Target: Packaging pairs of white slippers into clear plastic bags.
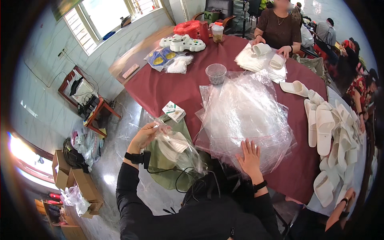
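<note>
My left hand pinches the top edge of a clear plastic bag, held off the table's near left edge. Inside the bag, white slippers show through the film; how many there are I cannot tell. Green cloth lies below and behind this bag. My right hand rests with fingers spread on the near part of a wide, loose pile of clear plastic bags. Nothing is gripped in that hand. Both wrists wear black bands, and a cable runs from the left one.
White slippers heap along the right side. Across the dark red table, a person handles slippers on white bags. A clear tub, small box and white clogs stand farther back. Another person's hand is at lower right.
</note>
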